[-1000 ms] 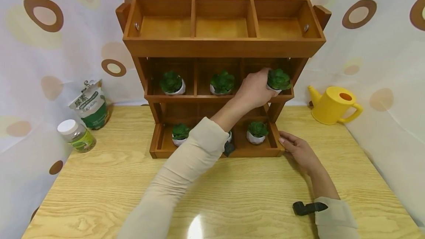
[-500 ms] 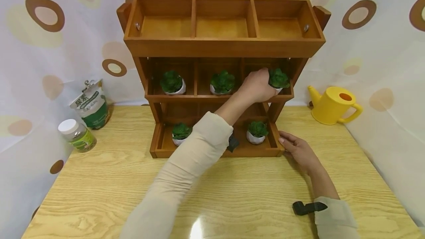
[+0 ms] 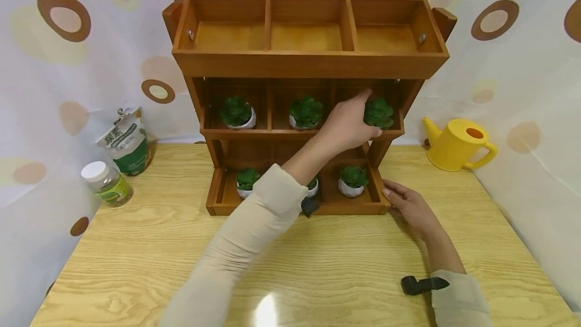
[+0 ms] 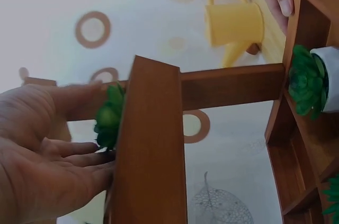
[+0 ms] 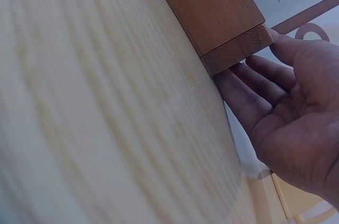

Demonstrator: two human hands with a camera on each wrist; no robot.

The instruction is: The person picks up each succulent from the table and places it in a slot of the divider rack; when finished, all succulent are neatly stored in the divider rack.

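Note:
My left hand (image 3: 347, 124) is at the right compartment of the middle shelf, thumb and fingers spread around a green potted succulent (image 3: 379, 113). In the left wrist view the digits of this hand (image 4: 63, 150) lie either side of the leaves (image 4: 109, 118), and the front rail hides the pot. At the lower right corner of the wooden plant rack (image 3: 308, 67), my right hand (image 3: 410, 211) touches the side. The right wrist view has that hand's thumb and extended fingers (image 5: 249, 97) against the corner block (image 5: 238, 49).
More potted succulents stand in the middle shelf (image 3: 306, 111) and the bottom shelf (image 3: 351, 180). A yellow watering can (image 3: 456, 145) is at the right. A white-capped jar (image 3: 108, 184) and a green-and-white bag (image 3: 127, 145) stand at the left of the table (image 3: 181, 256).
The succulent at the left hand has gone down and back into the right compartment. The left thumb and fingers have spread apart around it. The right hand has stayed at the rack's corner.

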